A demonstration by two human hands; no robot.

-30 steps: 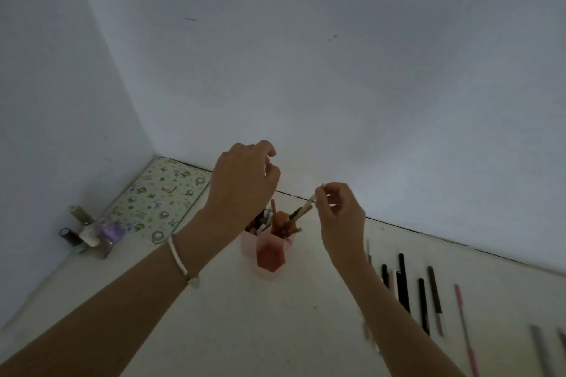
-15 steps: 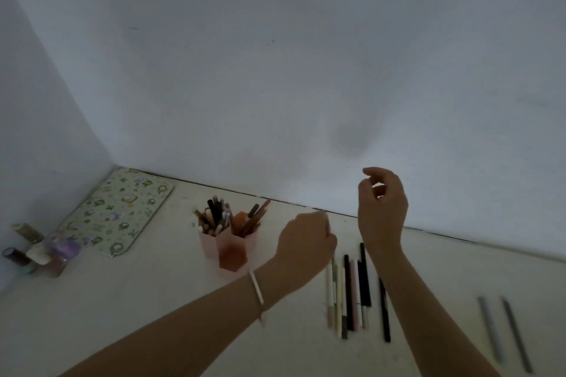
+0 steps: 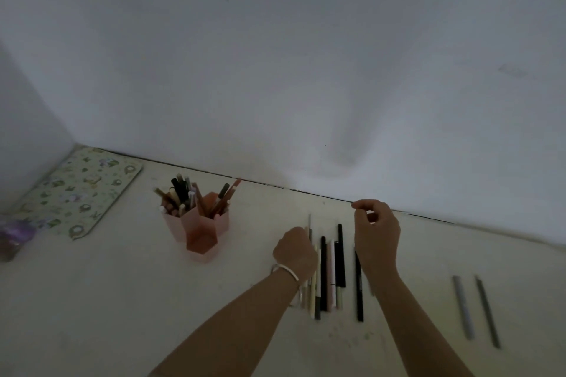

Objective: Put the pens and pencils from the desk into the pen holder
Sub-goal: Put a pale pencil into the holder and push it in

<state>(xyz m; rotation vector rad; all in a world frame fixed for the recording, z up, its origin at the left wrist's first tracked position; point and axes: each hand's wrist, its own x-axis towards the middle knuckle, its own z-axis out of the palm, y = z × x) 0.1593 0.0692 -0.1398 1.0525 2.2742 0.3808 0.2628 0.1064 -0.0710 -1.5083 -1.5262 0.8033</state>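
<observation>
A pink hexagonal pen holder [image 3: 200, 231] stands on the desk left of centre, with several pens and pencils upright in it. To its right, several pens and pencils [image 3: 332, 266] lie side by side in a row. My left hand [image 3: 295, 254] is down on the left end of that row. Its fingers are curled over a thin pencil [image 3: 309, 222] that sticks out beyond the knuckles. My right hand [image 3: 376, 236] hovers over the right end of the row, loosely curled and holding nothing. Two grey pens [image 3: 463, 306] lie apart at the far right.
A patterned mat [image 3: 79, 193] lies in the back left corner, and small bottles [image 3: 13, 237] stand at the left edge. The wall runs close behind the holder and the row of pens.
My right hand let go of the pen at the holder and swung right over the row. My left hand left the holder and dropped onto the row's left end.
</observation>
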